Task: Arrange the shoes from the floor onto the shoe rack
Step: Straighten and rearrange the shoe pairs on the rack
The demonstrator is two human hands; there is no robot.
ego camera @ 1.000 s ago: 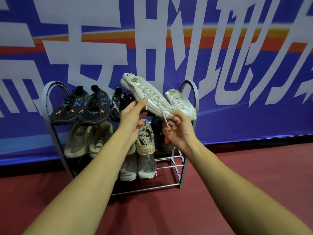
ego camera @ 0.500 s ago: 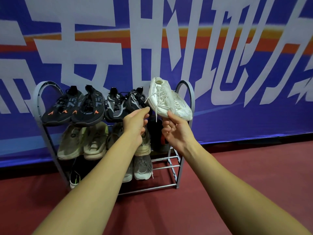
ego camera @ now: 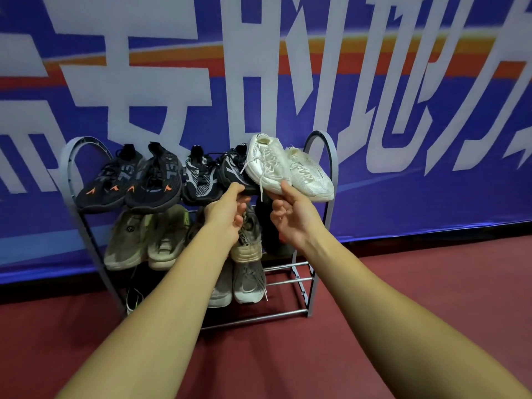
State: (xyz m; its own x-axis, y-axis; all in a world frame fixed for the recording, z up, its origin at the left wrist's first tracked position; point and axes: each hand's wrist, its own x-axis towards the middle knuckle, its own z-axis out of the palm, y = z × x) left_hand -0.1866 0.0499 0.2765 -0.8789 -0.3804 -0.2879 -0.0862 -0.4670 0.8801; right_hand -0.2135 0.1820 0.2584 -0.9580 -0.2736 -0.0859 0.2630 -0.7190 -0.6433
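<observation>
White mesh shoe (ego camera: 266, 164) sits tilted on the top shelf of the shoe rack (ego camera: 329, 156), heel up and toe toward us, leaning against its white partner (ego camera: 312, 177) at the shelf's right end. A loose lace (ego camera: 260, 184) hangs from it. Our right hand (ego camera: 293, 216) has its thumb tip touching the shoe's toe edge, with the fingers curled below; we cannot tell whether they pinch the sole. Our left hand (ego camera: 229, 213) puts its thumb against the toe of the black-and-grey shoe (ego camera: 234, 172) just beside the white one, its fingers loosely curled and holding nothing. Further left on that shelf stand another black-and-grey shoe (ego camera: 198, 177) and two black shoes with orange marks (ego camera: 128, 182). The middle shelf carries beige shoes (ego camera: 146, 239), partly behind our forearms, and the bottom shelf a grey shoe (ego camera: 249, 280). The rack stands on a red floor (ego camera: 403, 283) against a blue banner (ego camera: 374, 156) with large white characters.
</observation>
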